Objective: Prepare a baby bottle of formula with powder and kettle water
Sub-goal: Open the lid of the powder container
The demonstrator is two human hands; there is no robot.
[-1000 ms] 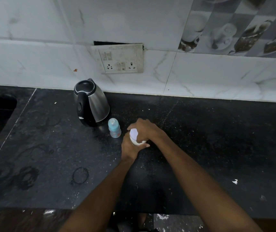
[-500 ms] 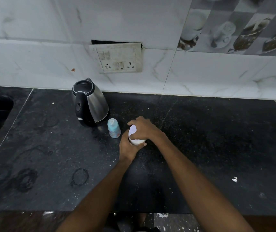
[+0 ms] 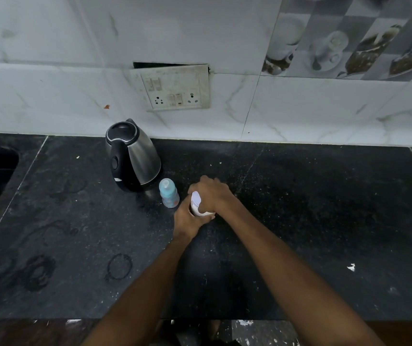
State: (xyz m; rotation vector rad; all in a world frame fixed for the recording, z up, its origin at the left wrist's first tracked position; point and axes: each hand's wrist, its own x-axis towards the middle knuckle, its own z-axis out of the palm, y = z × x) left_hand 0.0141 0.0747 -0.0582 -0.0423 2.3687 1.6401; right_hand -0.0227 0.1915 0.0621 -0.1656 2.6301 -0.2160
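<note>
No brand or writing is readable on anything here, not on the white container [image 3: 198, 204], the baby bottle [image 3: 168, 193] or the kettle [image 3: 133, 157]. My left hand [image 3: 189, 218] is wrapped around the container's lower body where it stands on the black worktop [image 3: 324, 208], and my right hand [image 3: 212, 194] curls over its top, fingers bent down around the lid end. The capped bottle stands upright just left of my hands, right beside the steel kettle near the wall.
</note>
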